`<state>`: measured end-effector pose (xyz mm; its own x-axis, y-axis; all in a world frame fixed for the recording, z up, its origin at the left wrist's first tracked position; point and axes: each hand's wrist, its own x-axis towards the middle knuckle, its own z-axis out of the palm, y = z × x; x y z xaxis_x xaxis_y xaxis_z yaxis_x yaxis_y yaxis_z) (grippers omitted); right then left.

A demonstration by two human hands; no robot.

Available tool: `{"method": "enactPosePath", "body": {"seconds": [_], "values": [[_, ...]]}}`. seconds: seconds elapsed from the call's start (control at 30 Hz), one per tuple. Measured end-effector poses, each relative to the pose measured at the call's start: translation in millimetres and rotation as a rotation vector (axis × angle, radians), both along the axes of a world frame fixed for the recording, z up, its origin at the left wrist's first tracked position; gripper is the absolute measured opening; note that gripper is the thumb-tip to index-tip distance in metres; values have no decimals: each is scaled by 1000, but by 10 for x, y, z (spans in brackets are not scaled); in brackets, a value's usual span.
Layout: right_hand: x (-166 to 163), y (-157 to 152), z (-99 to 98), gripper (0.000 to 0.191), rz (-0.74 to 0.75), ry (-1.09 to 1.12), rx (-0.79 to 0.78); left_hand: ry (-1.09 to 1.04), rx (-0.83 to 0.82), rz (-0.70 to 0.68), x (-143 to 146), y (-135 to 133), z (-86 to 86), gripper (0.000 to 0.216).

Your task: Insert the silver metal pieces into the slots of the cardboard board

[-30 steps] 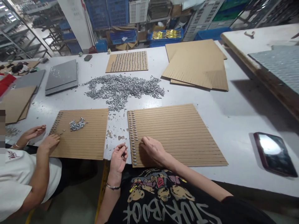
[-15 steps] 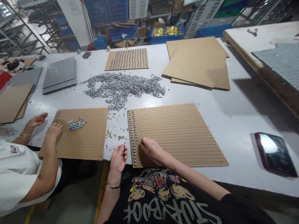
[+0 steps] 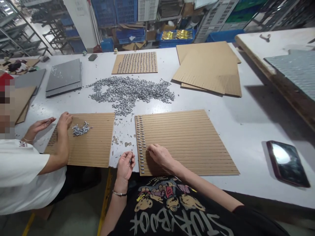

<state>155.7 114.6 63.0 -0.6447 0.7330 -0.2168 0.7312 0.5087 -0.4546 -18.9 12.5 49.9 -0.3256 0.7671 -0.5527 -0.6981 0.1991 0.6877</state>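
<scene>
In front of me lies a slotted cardboard sheet [image 3: 187, 141] with a column of small silver metal pieces [image 3: 140, 141] set along its left edge. My right hand [image 3: 159, 155] rests on the sheet's lower left part, fingers curled and pinched beside that column. Just off the sheet's left edge, my left hand [image 3: 126, 165] is curled with small silver pieces between its fingertips. Farther back, a big loose heap of the same silver pieces [image 3: 130, 91] spreads over the white table [image 3: 246, 114].
A co-worker in a white shirt at the left has both hands [image 3: 64, 119] at another slotted sheet [image 3: 91, 141] carrying a small pile of pieces. A filled sheet [image 3: 135, 63], stacked cardboard [image 3: 209, 67], grey boards [image 3: 64, 77] and a dark tablet [image 3: 286, 163] lie around.
My hands have stayed almost in place, the right edging slightly up the column. The co-worker's hands have moved up along the left edge of their sheet.
</scene>
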Motion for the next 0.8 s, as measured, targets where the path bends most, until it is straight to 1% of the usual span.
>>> {"method": "enactPosePath", "body": {"seconds": [0.1, 0.2, 0.3, 0.57, 0.73, 0.8], "values": [[-37, 2, 30, 19, -19, -43, 1, 2, 9, 6, -3, -4, -13, 32], [-99, -6, 16, 23, -55, -86, 15, 2, 7, 1, 1, 4, 3, 33], [-166, -29, -8, 26, -98, -69, 29, -1, 5, -6, 7, 10, 30, 33], [-292, -112, 33, 22, -196, -115, 14, -2, -16, -10, 10, 11, 61, 34], [-330, -73, 18, 16, -246, -119, -21, -1, -29, -18, 2, 21, 72, 35], [-307, -59, 40, 14, -261, -84, -41, 12, -38, -25, 6, 14, 99, 35]]}}
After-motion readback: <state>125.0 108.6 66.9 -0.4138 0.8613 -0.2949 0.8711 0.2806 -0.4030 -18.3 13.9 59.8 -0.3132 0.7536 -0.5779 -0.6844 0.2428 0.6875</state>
